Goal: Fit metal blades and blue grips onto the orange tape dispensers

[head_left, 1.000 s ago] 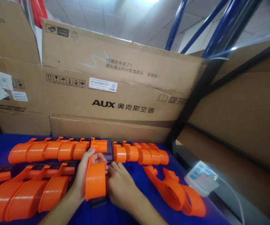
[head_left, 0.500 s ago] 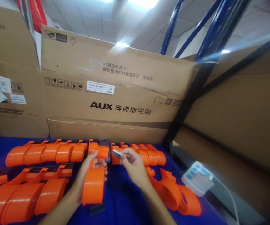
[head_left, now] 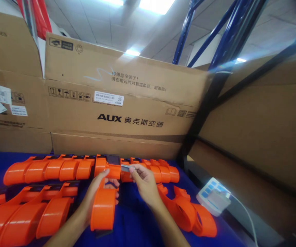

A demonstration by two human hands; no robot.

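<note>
My left hand [head_left: 94, 191] is wrapped round an orange plastic part [head_left: 103, 210], which has a broad curved band below and a block-like head above. The thumb lies on the head and the other fingers pass behind. Pinched between thumb and fingertips of my right hand [head_left: 146, 182] is a small flat grey metal strip [head_left: 125, 168]. The strip's left end meets the right end of the orange head; whether it is inside cannot be made out. Behind the hands stands a row of similar orange parts [head_left: 68, 170], with dark strips along their tops.
More orange parts [head_left: 55, 214] stand at the left front, and loose ones [head_left: 206, 219] lie at the right on the blue surface [head_left: 135, 226]. A dark flat rectangular object [head_left: 113, 160] rests behind my hands. A white power strip [head_left: 213, 197] with a cable sits right, by a rack post [head_left: 201, 113]. Cardboard [head_left: 127, 137] walls the back.
My right hand has brought the grey strip left and levelled it, so its end now meets the orange part's head. My left hand keeps its hold. The view has shifted slightly.
</note>
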